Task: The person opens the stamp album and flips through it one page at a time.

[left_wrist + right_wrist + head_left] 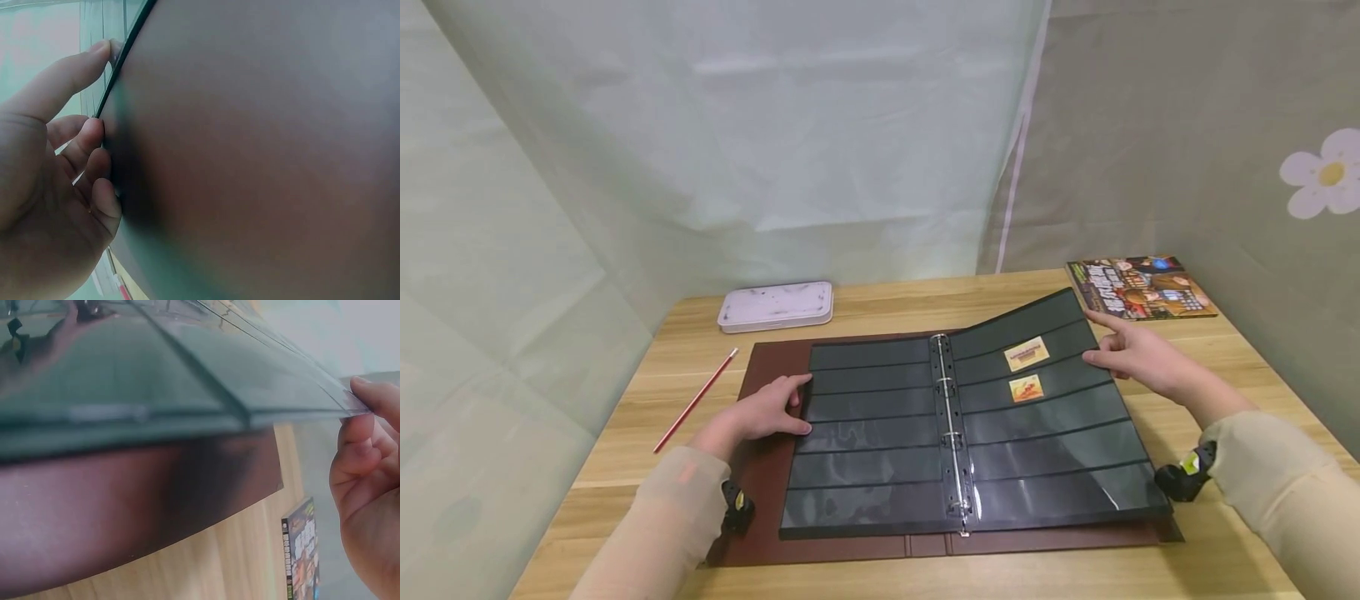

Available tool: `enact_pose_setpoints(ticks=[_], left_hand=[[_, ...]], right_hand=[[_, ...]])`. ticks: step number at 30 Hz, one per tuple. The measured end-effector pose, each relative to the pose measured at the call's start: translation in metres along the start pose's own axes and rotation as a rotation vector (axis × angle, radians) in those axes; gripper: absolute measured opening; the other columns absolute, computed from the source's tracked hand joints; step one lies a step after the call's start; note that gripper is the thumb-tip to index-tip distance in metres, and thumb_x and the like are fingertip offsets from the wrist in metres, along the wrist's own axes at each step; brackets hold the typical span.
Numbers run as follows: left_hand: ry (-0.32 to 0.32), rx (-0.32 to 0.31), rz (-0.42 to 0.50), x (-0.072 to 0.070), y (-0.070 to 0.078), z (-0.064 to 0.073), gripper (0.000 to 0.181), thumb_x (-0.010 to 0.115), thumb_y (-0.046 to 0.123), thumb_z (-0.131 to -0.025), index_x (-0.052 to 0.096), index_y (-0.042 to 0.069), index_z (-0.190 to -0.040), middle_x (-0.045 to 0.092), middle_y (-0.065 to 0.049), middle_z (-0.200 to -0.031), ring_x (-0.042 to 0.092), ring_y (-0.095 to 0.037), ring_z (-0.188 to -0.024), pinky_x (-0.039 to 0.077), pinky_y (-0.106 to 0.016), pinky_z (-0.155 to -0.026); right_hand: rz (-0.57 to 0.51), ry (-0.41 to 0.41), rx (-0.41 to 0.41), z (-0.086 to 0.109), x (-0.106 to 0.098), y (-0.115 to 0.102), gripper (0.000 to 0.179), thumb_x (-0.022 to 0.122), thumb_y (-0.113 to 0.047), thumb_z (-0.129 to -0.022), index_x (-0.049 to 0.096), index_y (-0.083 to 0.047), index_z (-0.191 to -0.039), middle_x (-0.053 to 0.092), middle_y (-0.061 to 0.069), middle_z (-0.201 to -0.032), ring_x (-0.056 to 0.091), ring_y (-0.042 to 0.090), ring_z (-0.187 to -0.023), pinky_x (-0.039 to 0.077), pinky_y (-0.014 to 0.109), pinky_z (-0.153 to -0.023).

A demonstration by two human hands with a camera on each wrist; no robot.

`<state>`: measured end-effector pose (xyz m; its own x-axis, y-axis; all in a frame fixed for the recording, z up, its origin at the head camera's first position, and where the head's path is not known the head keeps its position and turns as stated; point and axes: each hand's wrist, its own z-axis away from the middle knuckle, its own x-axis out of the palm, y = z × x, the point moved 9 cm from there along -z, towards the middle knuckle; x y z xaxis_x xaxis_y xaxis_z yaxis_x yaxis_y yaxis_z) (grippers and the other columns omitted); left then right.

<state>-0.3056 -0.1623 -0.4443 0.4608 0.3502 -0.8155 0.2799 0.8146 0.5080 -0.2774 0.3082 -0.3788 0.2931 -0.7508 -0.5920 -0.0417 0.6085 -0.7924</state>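
Note:
A ring-binder album with a brown cover lies spread out, its black strip-pocket pages on both sides of the metal rings. My left hand holds the outer edge of the left page, thumb and curled fingertips at the rim. At the upper right, my right hand pinches the edge of the right page, thumb above and fingers below. That page is raised off the cover. Two small printed stamp-like pieces, a cream one and an orange one, sit in its pockets.
Left of the album lies a red pencil. Behind it is a pale marbled case. A colourful booklet rests at the back right of the wooden table. Cloth hangings enclose the back and sides.

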Motion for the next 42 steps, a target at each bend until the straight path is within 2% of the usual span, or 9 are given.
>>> enact_pose_setpoints(ticks=[16,27,42], left_hand=[[-0.005,-0.009,-0.012,0.001,-0.002,0.0,0.085,0.078,0.026,-0.077,0.031,-0.004,-0.141,0.043,-0.005,-0.092,0.043,-0.022,-0.09,0.034,-0.038,-0.076],[-0.007,-0.001,0.007,0.002,-0.003,0.0,0.085,0.078,0.026,-0.077,0.031,-0.005,-0.141,0.043,-0.005,-0.091,0.042,-0.022,-0.089,0.033,-0.038,-0.077],[-0.004,0.01,0.011,0.001,-0.002,-0.003,0.085,0.078,0.027,-0.076,0.032,-0.005,-0.14,0.043,-0.005,-0.09,0.042,-0.021,-0.089,0.033,-0.038,-0.076]], right_hand=[[-0.022,-0.003,-0.057,-0.002,-0.008,-0.021,0.08,0.062,-0.026,-0.091,0.011,-0.009,-0.151,0.046,0.004,-0.068,0.04,0.015,-0.053,0.038,0.035,-0.053],[0.074,-0.026,-0.039,-0.006,-0.013,-0.034,0.079,0.062,-0.031,-0.091,0.014,-0.012,-0.151,0.05,0.009,-0.068,0.044,0.023,-0.053,0.038,0.036,-0.053],[0.171,-0.062,-0.01,-0.005,-0.017,-0.05,0.077,0.06,-0.028,-0.093,0.012,-0.009,-0.15,0.051,0.008,-0.067,0.047,0.02,-0.054,0.04,0.034,-0.054]])
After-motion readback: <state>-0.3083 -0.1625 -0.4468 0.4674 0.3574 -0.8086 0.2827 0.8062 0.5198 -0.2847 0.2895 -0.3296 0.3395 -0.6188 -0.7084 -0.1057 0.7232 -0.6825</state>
